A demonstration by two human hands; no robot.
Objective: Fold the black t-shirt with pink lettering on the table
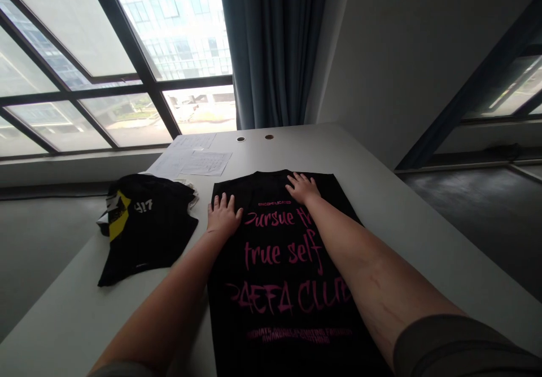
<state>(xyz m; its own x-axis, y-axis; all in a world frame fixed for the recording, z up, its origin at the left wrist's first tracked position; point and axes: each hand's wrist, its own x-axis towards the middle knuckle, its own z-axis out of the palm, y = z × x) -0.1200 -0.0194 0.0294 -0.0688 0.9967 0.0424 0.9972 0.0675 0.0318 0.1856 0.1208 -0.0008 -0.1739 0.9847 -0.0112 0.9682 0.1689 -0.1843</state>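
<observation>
A black T-shirt (271, 272) with pink lettering lies spread on the white table in front of me, its neckline at the far end. My left hand (224, 214) rests flat on its upper left edge, fingers stretched out and apart. Near the collar on the right, my right hand (303, 188) lies flat with its fingers spread. Neither hand grips the cloth. My right forearm covers part of the lettering. The sleeves do not show. A second black garment (154, 227), with yellow and white print, lies crumpled to the left of my left hand.
The white table (381, 207) reaches back towards a blue curtain (271, 44). Several printed papers (206, 163) lie at its far left, near two round cable holes (269, 137). A large window (190, 33) stands behind on the left, a pale wall (381, 55) on the right.
</observation>
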